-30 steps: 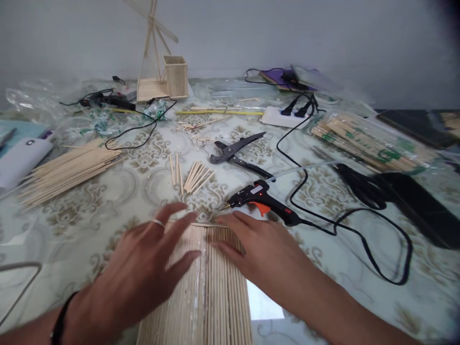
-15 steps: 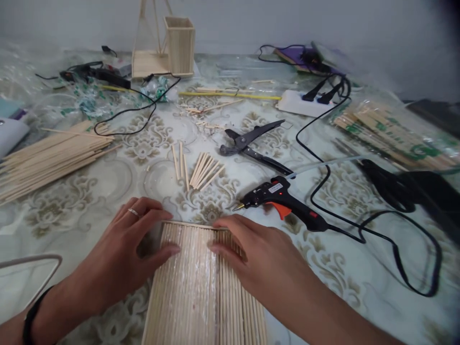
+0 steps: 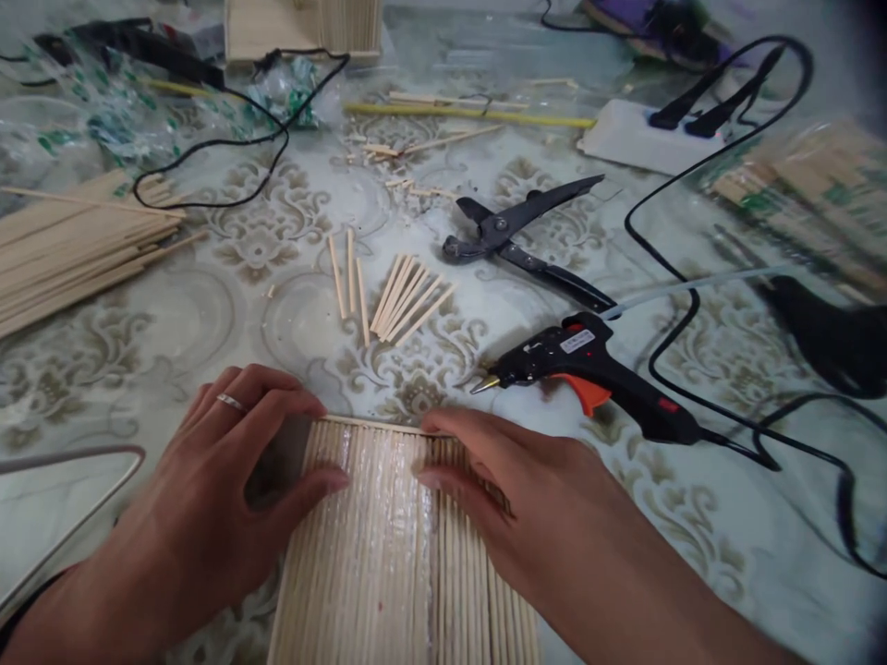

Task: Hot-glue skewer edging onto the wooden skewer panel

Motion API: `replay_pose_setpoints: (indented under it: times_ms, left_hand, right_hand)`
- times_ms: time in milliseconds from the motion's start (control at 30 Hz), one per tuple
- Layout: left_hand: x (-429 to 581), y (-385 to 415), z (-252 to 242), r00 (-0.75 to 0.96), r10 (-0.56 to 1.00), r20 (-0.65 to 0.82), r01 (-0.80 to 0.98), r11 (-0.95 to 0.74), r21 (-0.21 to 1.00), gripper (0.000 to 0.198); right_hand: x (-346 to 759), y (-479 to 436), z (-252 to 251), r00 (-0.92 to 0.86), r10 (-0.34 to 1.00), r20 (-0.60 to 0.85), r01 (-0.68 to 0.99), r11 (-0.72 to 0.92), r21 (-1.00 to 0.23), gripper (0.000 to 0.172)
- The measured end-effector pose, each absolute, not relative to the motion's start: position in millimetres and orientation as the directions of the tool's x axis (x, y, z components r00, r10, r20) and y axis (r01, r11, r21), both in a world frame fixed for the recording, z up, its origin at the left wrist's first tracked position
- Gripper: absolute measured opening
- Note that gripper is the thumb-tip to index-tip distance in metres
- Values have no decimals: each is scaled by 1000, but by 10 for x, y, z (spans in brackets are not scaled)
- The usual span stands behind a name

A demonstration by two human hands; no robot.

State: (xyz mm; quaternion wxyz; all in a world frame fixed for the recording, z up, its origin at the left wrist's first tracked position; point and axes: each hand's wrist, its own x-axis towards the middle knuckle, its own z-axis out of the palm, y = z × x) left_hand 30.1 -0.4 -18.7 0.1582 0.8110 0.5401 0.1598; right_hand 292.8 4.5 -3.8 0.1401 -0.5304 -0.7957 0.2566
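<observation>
A panel of thin wooden sticks point(image 3: 374, 554) glued side by side lies in front of me, its surface shiny in the middle. Along its far edge runs a crosswise thin stick point(image 3: 374, 425). My left hand point(image 3: 228, 480) grips the far left corner, fingertips against that edge and thumb on top of the panel. On the far right side, my right hand point(image 3: 519, 489) does likewise, index finger at the crosswise stick and thumb on the panel. Just beyond the right hand lies a black hot glue gun point(image 3: 589, 369) with an orange trigger. Short cut sticks point(image 3: 408, 300) lie beyond the panel.
Black cutting pliers point(image 3: 513, 235) lie behind the glue gun. A white power strip point(image 3: 644, 139) with plugs stands at back right, its black cable point(image 3: 665, 360) looping down. Long sticks point(image 3: 83, 240) are piled left; crumpled plastic wrap point(image 3: 152, 120) lies behind them.
The view has tipped down and come closer, so the stick-built box at the back is partly cut off. Both hands keep their hold at the panel's far edge.
</observation>
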Motion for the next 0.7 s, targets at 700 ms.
replay_pose_setpoints:
  times_ms: [700]
  left_hand:
    - [828,416,-15,628,777,34,666,-560,493,21]
  right_hand:
    - [2947,32,-28,-411,910,-48,805,337,-489,30]
